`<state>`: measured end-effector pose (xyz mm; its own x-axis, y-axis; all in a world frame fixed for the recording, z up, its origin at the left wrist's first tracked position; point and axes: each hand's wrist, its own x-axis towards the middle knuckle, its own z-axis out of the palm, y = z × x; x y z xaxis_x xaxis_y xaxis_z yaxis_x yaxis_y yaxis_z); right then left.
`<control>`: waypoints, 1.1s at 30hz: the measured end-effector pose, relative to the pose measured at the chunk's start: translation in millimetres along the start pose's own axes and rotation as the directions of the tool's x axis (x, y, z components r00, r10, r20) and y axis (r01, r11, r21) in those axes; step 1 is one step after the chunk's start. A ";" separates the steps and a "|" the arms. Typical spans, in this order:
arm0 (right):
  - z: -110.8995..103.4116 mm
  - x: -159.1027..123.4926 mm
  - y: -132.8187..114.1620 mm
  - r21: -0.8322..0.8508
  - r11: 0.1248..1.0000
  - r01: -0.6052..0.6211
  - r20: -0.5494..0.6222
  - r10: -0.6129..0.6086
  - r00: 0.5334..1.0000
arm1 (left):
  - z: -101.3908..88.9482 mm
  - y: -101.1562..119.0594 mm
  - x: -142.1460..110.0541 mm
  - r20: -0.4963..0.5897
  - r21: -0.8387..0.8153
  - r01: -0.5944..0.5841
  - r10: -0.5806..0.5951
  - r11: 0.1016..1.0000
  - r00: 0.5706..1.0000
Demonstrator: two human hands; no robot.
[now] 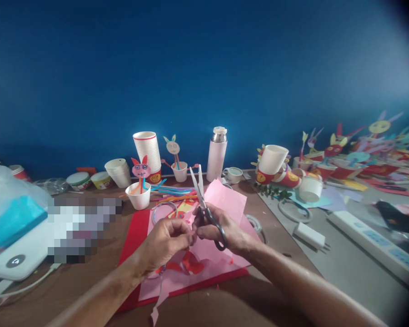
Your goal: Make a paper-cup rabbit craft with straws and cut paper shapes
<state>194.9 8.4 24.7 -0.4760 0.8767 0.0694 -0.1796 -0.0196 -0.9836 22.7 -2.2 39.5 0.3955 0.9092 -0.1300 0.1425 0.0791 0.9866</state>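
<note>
My right hand (225, 229) grips a pair of scissors (204, 200) by the black handles, blades open and pointing up and away. My left hand (168, 238) is pinched closed just left of it, fingertips touching the right hand, holding something small that I cannot make out. Both hands hover over pink paper sheets (225, 200) lying on a red sheet (132, 236). Red paper scraps (191, 265) lie on the pink paper under my wrists.
Behind the paper stand a cup with a pink paper rabbit (139, 190), a stack of white cups (148, 152), a white flask (217, 154) and coloured straws (173, 190). More cup figures (334, 156) crowd the right. A power strip (371, 240) lies right, a white device (17, 254) left.
</note>
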 end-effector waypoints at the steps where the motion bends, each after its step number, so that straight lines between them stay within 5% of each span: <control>1: 0.2 -0.1 0.2 0.005 1.000 -0.005 0.013 0.005 1.000 | -0.1 -0.6 0.3 0.008 0.015 -0.008 0.008 1.000 1.000; 14: 5.0 -0.4 7.1 -0.023 1.000 0.010 0.022 -0.009 1.000 | -5.5 -7.3 3.3 0.070 0.046 -0.032 0.028 0.998 0.997; 21: 5.7 -1.8 5.9 -0.068 0.995 0.071 -0.158 -0.081 0.984 | -3.8 -2.9 0.9 0.060 -0.149 0.026 -0.017 0.988 0.998; 33: 18.5 -3.1 4.0 0.006 0.997 0.082 -0.321 -0.076 0.944 | 1.9 -0.2 -0.2 0.001 -0.165 0.018 -0.018 0.986 1.000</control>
<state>179.7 -3.4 23.7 -0.1597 0.9834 0.0865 -0.2229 0.0495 -0.9736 24.3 -3.2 39.1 0.3942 0.9071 -0.1474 -0.0025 0.1615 0.9869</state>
